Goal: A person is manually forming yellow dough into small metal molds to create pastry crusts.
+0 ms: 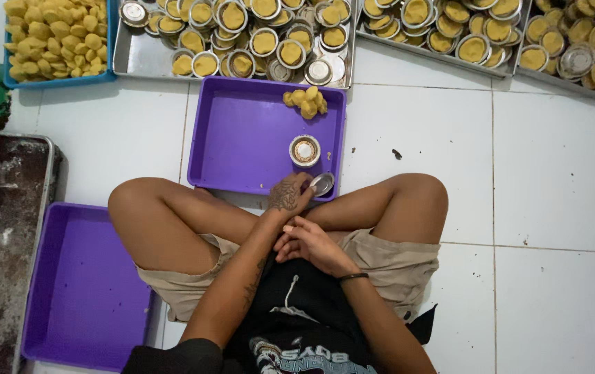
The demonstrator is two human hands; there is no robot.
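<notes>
Left hand [289,195] grips round shiny metal tin [322,183].

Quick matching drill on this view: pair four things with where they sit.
Things:
1 left hand
2 right hand
3 dough pile
4 empty purple tray

Places:
A far corner of the middle purple tray
B resting in the lap
C on the floor by the person's left knee
D at the middle tray's near edge, holding a small tin

Pairs: 1-D, 2-B, 3-A, 4-C
</notes>
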